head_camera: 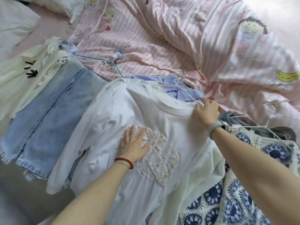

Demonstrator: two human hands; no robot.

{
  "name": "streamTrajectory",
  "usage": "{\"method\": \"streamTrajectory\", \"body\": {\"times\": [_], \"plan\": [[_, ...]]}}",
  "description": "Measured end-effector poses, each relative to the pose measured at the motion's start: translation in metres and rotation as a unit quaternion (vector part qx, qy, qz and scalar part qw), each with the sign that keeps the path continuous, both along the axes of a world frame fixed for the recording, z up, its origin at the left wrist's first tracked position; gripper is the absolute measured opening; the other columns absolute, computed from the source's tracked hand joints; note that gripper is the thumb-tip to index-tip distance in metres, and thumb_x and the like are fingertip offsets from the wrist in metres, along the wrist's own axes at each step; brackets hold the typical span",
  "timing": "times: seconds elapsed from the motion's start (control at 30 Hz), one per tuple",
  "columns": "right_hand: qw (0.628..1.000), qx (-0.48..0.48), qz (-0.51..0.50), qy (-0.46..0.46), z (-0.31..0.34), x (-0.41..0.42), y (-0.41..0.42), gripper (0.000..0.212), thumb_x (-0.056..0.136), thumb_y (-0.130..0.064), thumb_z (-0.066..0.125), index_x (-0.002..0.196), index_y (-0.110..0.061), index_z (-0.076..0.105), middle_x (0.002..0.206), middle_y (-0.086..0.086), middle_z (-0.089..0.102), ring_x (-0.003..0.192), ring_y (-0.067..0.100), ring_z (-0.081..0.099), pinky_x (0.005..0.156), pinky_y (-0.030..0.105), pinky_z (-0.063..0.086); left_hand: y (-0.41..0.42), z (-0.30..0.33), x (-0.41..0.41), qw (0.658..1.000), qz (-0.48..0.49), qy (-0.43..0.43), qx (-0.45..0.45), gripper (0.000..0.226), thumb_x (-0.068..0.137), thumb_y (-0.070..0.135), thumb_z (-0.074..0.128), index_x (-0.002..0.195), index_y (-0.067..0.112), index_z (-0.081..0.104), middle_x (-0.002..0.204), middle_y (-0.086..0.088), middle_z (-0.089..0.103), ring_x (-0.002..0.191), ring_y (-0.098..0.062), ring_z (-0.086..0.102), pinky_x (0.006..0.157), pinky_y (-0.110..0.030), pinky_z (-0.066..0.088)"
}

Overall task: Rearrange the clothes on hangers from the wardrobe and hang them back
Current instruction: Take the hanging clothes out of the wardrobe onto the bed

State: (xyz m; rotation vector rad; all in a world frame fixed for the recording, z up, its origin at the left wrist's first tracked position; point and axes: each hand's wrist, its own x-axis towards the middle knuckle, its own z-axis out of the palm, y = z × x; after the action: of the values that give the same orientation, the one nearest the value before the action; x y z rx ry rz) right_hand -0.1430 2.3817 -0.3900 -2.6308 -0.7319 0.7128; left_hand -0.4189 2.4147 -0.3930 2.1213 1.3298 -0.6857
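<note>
A white T-shirt (113,114) with raised cream lettering lies flat on the bed in the middle of the view. My left hand (133,143) presses flat on its chest, fingers spread. My right hand (205,110) pinches the shirt's right shoulder at the neckline, where the arm of a white wire hanger (181,88) comes out. Under the collar lies a light blue shirt (177,93) with several metal hanger hooks above it.
Light blue jeans (47,111) and a white top with black marks (24,78) lie to the left, with a teal hanger (112,61). A blue-and-white patterned garment (227,200) and white wire hangers (259,120) lie at right. A pink striped quilt (194,38) covers the far side.
</note>
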Motion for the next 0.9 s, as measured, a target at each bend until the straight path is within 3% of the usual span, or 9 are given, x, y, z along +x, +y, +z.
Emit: {"method": "streamTrajectory", "body": {"times": [0.17, 0.27, 0.37, 0.47, 0.57, 0.67, 0.77, 0.9], "plan": [[0.991, 0.012, 0.124, -0.050, -0.006, -0.031, 0.000, 0.045, 0.090, -0.021, 0.043, 0.134, -0.010, 0.042, 0.145, 0.015, 0.033, 0.136, 0.031, 0.024, 0.109, 0.046, 0.017, 0.006, 0.002, -0.006, 1.000, 0.015, -0.026, 0.006, 0.058, 0.095, 0.043, 0.036, 0.147, 0.036, 0.010, 0.156, 0.001, -0.009, 0.143, -0.024, -0.010, 0.114, -0.047, 0.002], [0.976, 0.047, 0.194, -0.085, 0.011, -0.070, 0.005, 0.050, 0.087, -0.022, 0.036, 0.134, -0.006, 0.041, 0.145, 0.021, 0.032, 0.136, 0.037, 0.025, 0.109, 0.052, 0.019, 0.006, 0.021, -0.021, 0.994, 0.034, -0.051, 0.089, 0.052, 0.095, 0.033, 0.037, 0.145, 0.028, 0.023, 0.156, -0.002, 0.009, 0.143, -0.021, 0.005, 0.115, -0.043, 0.008], [0.958, 0.092, 0.263, -0.069, 0.036, -0.118, 0.008, 0.047, 0.090, -0.016, 0.045, 0.136, -0.009, 0.039, 0.146, 0.017, 0.032, 0.137, 0.035, 0.023, 0.110, 0.051, 0.017, 0.003, 0.050, -0.050, 0.981, 0.063, -0.069, 0.173, 0.045, 0.095, 0.029, 0.038, 0.140, 0.023, 0.036, 0.151, -0.002, 0.024, 0.139, -0.021, 0.019, 0.113, -0.040, 0.012], [0.943, 0.122, 0.309, -0.033, 0.063, -0.168, 0.004, 0.047, 0.092, -0.019, 0.044, 0.138, -0.012, 0.038, 0.147, 0.010, 0.033, 0.139, 0.029, 0.020, 0.113, 0.043, 0.014, -0.008, 0.084, -0.097, 0.945, 0.102, -0.127, 0.282, 0.035, 0.087, 0.022, 0.042, 0.115, 0.014, 0.061, 0.129, -0.009, 0.054, 0.115, -0.030, 0.052, 0.097, -0.045, 0.037], [0.928, 0.157, 0.338, -0.002, 0.096, -0.226, 0.002, 0.044, 0.091, -0.025, 0.040, 0.133, -0.013, 0.046, 0.141, 0.006, 0.044, 0.137, 0.026, 0.027, 0.111, 0.040, 0.017, -0.028, 0.114, -0.162, 0.910, 0.166, -0.127, 0.358, 0.032, 0.080, 0.023, 0.043, 0.098, 0.012, 0.067, 0.109, -0.009, 0.064, 0.100, -0.030, 0.061, 0.085, -0.048, 0.045], [0.893, 0.187, 0.409, 0.003, 0.131, -0.298, -0.005, 0.047, 0.085, -0.029, 0.036, 0.127, -0.013, 0.053, 0.134, 0.006, 0.051, 0.133, 0.028, 0.033, 0.111, 0.046, 0.021, -0.064, 0.138, -0.238, 0.889, 0.235, -0.083, 0.385, 0.033, 0.076, 0.022, 0.050, 0.102, 0.011, 0.067, 0.110, -0.010, 0.064, 0.103, -0.030, 0.061, 0.089, -0.057, 0.042], [0.840, 0.216, 0.497, 0.009, 0.159, -0.375, -0.022, 0.049, 0.082, -0.030, 0.037, 0.123, -0.012, 0.056, 0.130, 0.007, 0.055, 0.129, 0.030, 0.039, 0.107, 0.044, 0.024, -0.109, 0.163, -0.317, 0.870, 0.288, -0.031, 0.399, 0.041, 0.078, 0.028, 0.040, 0.106, 0.011, 0.066, 0.111, -0.010, 0.064, 0.107, -0.029, 0.060, 0.090, -0.061, 0.039], [0.759, 0.242, 0.603, 0.038, 0.188, -0.491, -0.058, 0.048, 0.078, -0.027, 0.040, 0.117, -0.008, 0.061, 0.123, 0.011, 0.059, 0.122, 0.032, 0.046, 0.101, 0.044, 0.032, -0.188, 0.199, -0.422, 0.806, 0.392, 0.021, 0.442, 0.040, 0.077, 0.026, 0.048, 0.110, 0.011, 0.064, 0.114, -0.011, 0.063, 0.109, -0.030, 0.059, 0.092, -0.060, 0.038]]}}
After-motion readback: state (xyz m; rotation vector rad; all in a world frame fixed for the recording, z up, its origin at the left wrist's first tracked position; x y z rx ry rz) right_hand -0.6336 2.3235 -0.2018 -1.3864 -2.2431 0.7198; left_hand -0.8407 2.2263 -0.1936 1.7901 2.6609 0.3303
